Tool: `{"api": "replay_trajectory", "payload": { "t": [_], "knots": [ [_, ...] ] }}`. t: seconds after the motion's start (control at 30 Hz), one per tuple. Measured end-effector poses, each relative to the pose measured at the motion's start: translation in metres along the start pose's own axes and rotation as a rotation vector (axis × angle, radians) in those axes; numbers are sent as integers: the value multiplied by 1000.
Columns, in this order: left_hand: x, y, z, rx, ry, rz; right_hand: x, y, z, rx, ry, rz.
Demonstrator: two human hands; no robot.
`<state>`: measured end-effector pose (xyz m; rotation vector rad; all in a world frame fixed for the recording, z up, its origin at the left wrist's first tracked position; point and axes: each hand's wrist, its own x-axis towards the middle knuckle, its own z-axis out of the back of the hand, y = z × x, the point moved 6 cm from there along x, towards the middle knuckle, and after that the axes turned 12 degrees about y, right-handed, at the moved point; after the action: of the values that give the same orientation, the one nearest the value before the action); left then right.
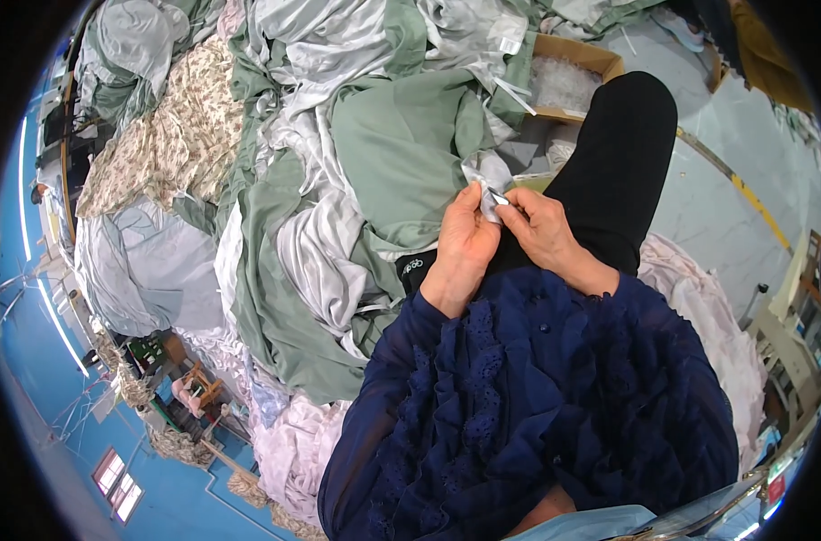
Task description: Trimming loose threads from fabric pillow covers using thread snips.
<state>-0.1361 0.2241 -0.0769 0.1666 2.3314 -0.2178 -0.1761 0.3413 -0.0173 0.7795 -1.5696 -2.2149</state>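
My left hand (465, 236) pinches a bunched pale grey-white edge of fabric (490, 169) over my lap. That edge adjoins a large sage-green cloth (401, 149) spread to the left of my knee. Close against it, my right hand (544, 224) is closed on small thread snips (498, 196), of which only a short metal tip shows between the fingers; the rest is hidden in the hand. Both hands nearly touch at the fabric.
Heaps of green and white cloth (325, 261) lie at my left, with a floral cloth (181, 122) beyond. An open cardboard box (600, 61) holding clear plastic stands past my knee. Pale pink fabric (699, 288) lies at my right, near yellow tape (760, 209) on the floor.
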Motion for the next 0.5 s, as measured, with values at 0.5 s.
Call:
{"api": "replay_trajectory", "payload": {
  "t": [0.5],
  "knots": [
    [1,-1,-2,49,38,-42,-4,-8,2,169,-1,-103]
  ]
}}
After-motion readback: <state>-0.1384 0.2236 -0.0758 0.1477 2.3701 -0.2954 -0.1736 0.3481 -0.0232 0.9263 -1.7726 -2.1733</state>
